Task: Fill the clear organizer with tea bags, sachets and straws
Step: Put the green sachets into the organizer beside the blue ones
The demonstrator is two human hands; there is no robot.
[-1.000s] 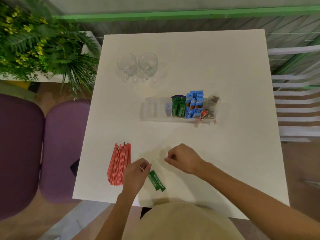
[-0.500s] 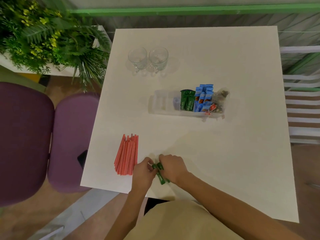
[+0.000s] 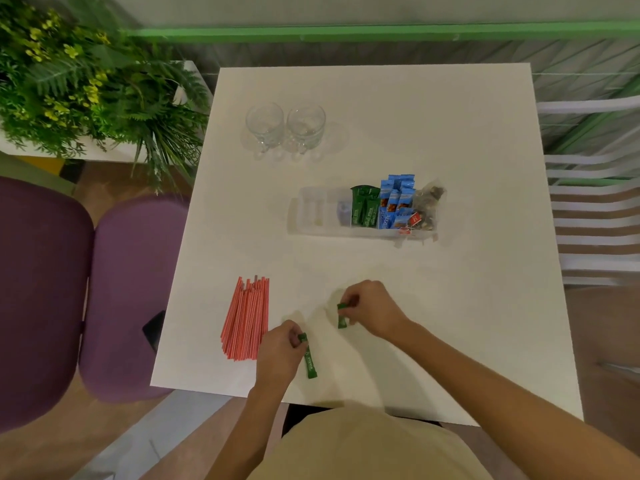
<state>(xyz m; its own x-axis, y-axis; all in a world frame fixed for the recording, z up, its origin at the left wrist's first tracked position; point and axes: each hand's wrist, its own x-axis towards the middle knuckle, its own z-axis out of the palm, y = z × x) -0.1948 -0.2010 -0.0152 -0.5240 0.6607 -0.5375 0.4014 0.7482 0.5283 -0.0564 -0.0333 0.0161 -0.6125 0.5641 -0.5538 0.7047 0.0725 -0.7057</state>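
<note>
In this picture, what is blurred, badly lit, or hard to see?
Head view: light is even and soft, no hard glare; faint shadows lie on the table by the left hand and right hand; the organizer and glasses almost melt into the white top; the chair slats at the right edge are smeared.

Reaches in from the near edge with both bare forearms, the right angled in from the lower right. Pinches the top end of a green sachet point(image 3: 310, 362) with the left hand point(image 3: 278, 351), knuckles up, fingers curled. Grips a second green sachet point(image 3: 342, 315) in the right hand point(image 3: 372, 311), farther forward, fingertips closed on its upper end. Holds both hands apart, not touching.
</note>
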